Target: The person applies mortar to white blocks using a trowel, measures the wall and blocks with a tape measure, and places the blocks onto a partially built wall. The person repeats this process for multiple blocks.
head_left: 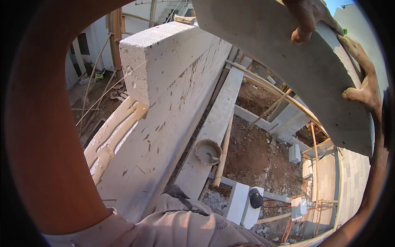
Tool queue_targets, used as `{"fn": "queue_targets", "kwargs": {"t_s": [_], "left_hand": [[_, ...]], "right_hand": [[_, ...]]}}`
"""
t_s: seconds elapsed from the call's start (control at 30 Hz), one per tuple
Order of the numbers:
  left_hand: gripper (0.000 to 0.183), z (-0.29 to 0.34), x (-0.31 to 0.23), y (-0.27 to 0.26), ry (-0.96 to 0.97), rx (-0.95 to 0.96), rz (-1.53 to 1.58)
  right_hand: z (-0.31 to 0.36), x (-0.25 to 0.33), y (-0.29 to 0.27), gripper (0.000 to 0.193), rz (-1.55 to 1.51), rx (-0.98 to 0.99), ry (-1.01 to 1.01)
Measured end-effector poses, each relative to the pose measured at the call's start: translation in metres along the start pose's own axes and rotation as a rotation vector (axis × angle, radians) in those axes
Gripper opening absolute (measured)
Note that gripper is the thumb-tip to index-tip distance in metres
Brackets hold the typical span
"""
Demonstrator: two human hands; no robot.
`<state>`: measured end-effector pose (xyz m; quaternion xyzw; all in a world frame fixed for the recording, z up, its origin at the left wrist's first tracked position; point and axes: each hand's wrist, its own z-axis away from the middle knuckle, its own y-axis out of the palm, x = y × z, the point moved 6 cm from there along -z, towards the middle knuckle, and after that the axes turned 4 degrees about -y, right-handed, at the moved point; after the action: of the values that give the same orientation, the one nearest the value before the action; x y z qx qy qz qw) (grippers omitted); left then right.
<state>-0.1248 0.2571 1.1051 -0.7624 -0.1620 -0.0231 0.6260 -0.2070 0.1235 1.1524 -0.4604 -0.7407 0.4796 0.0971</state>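
Note:
Both my hands grip a large grey lightweight concrete block [284,70], raised at the upper right. My left arm arches up along the left side and over the top, and my left hand [306,18] has its fingers bent over the block's upper edge. Farther right, my right hand [364,76] clasps the same edge, thumb against the broad face. Below and left runs a pale block wall [177,103]. A block [150,61] sits on its top course. Beside that block, wet mortar [117,131] lies in thick ridges along the wall top.
A thin string [105,95] stretches past the wall-top block. Alongside the wall, a long grey plank [224,101] carries a round tub [196,151] with a trowel in it. Bamboo poles [275,88] cross above the dirt below. A black cap [256,198] rests on white blocks [237,201].

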Motion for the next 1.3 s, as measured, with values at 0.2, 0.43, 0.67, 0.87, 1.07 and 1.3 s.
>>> {"fn": "queue_targets", "kwargs": {"t_s": [0.2, 0.43, 0.67, 0.87, 1.07, 1.3], "left_hand": [[0.103, 0.051, 0.036, -0.067, -0.233, 0.023, -0.135], [0.103, 0.153, 0.043, -0.111, -0.654, 0.102, -0.253], [0.104, 0.248, -0.011, -0.136, -1.113, 0.232, -0.354], [0.104, 0.311, -0.083, -0.148, -1.414, 0.324, -0.393], [0.104, 0.374, -0.160, -0.151, -1.638, 0.401, -0.386], [0.105, 0.430, -0.198, -0.139, -1.742, 0.434, -0.293]], "right_hand": [[-0.147, -0.015, -0.017, 0.080, -0.081, -0.025, -0.311], [-0.276, 0.061, 0.041, 0.082, -0.138, -0.098, -0.685], [-0.318, 0.189, 0.063, 0.085, -0.258, -0.166, -1.050], [-0.315, 0.309, 0.046, 0.088, -0.329, -0.179, -1.317], [-0.281, 0.419, 0.014, 0.091, -0.417, -0.130, -1.520], [-0.248, 0.478, 0.013, 0.093, -0.543, 0.147, -1.568]]}}
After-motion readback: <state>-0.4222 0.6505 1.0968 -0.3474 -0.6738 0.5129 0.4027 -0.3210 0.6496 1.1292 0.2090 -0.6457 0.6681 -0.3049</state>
